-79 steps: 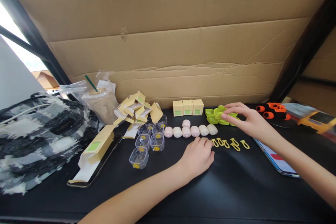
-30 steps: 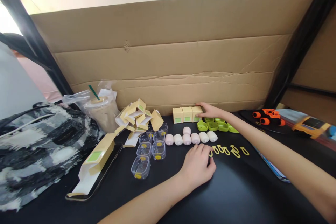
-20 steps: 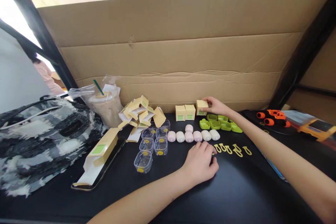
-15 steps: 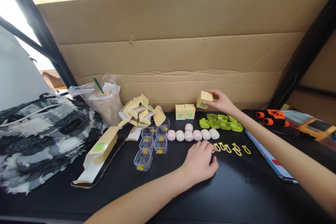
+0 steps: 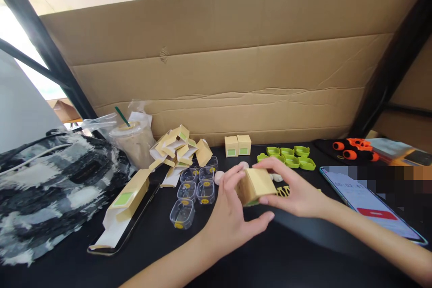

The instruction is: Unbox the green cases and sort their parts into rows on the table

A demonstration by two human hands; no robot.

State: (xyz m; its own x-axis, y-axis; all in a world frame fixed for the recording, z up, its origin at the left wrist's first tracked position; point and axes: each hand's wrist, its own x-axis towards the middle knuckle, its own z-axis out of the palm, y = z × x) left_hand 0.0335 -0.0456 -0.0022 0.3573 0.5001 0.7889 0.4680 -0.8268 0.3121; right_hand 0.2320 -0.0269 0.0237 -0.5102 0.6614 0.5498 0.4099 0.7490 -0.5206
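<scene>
A small cream cardboard box [image 5: 261,184] is held above the table in front of me. My right hand [image 5: 292,186] grips it from the right, fingers on top and thumb low on its side. My left hand [image 5: 229,216] is at the box's left side, its fingers by the cardboard and its thumb spread apart below; whether the fingertips touch is hard to tell. Behind the hands, pale rounded pieces [image 5: 218,177] are mostly hidden, and yellow loop-shaped pieces [image 5: 282,191] partly show. Clear plastic cups [image 5: 182,214] with yellow smiley stickers stand left of my left hand.
Two closed cream boxes [image 5: 238,146] stand by the cardboard wall [image 5: 216,72]. Green molded pieces [image 5: 292,161] lie right of them; flattened boxes [image 5: 175,141] are heaped left. Further out are an open box [image 5: 131,193], a drink cup [image 5: 132,141], a phone [image 5: 371,202] and an orange toy car [image 5: 357,146].
My right hand has brought the cream box from near the back wall down toward me. My left hand has risen from the table to the box's left side.
</scene>
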